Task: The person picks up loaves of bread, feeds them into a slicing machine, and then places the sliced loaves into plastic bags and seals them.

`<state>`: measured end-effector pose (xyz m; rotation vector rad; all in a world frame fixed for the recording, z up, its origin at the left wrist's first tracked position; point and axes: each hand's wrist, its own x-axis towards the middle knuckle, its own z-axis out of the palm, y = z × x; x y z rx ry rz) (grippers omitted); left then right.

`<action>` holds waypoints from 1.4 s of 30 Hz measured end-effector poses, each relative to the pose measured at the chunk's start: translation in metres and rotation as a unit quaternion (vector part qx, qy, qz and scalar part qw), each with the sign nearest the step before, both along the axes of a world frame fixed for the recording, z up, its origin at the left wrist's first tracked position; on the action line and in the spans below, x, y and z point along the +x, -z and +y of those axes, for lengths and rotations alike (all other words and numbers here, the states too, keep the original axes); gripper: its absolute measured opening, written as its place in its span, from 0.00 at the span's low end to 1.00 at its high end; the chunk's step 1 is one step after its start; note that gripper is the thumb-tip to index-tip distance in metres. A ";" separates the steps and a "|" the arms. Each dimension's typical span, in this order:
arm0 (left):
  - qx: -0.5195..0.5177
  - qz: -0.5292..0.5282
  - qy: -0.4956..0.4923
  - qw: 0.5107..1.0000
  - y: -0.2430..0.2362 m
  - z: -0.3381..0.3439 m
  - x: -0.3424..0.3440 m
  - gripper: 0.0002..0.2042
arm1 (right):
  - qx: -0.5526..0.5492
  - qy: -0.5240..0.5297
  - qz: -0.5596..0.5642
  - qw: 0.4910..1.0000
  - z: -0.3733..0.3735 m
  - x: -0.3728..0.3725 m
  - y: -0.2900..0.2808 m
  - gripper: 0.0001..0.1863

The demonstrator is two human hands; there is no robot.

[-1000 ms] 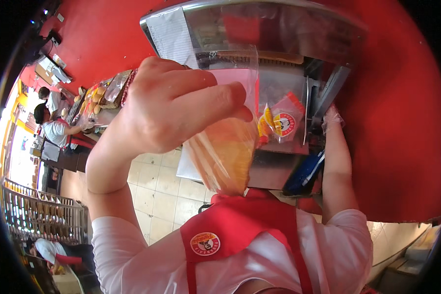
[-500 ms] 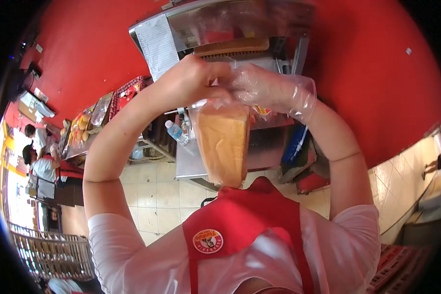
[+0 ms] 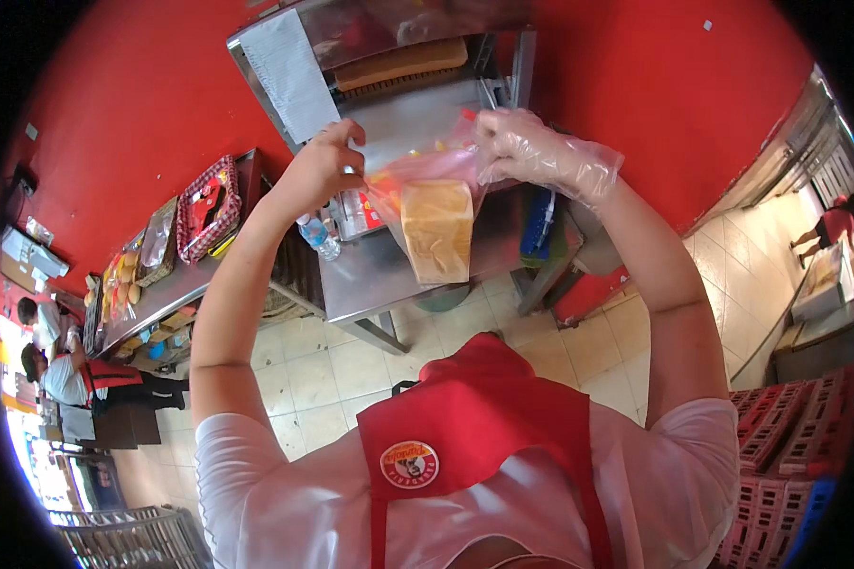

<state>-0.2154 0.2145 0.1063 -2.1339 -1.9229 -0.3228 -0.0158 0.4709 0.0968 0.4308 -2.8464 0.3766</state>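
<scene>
A loaf of bread (image 3: pixel 436 228) with a golden-brown crust hangs inside a clear plastic bag (image 3: pixel 427 165) in front of me. The bag's mouth is spread wide between my hands. My bare left hand (image 3: pixel 328 167) pinches one side of its edge, some fingers curled. On the other side my right hand (image 3: pixel 517 147), in a loose clear plastic glove, grips the opposite edge. Below the hands, the loaf is over the near edge of a steel table (image 3: pixel 356 284).
Ahead stands a steel machine (image 3: pixel 399 109) with another loaf (image 3: pixel 403 64) and a paper sheet (image 3: pixel 289 76). A water bottle (image 3: pixel 319 237) is left of the bag. Farther left, a counter bears a checked-cloth basket (image 3: pixel 207 209) and bread. Red crates (image 3: pixel 778 455) are stacked at right; two people work at far left.
My hands have moved apart, pulling the bag's gathered mouth wide. The loaf now appears farther from my chest, and my view has shifted, showing more of the table and the crates.
</scene>
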 end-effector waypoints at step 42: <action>-0.221 -0.118 -0.032 0.968 0.054 0.096 0.022 0.09 | -0.049 -0.076 0.094 0.991 0.003 -0.042 0.013 0.06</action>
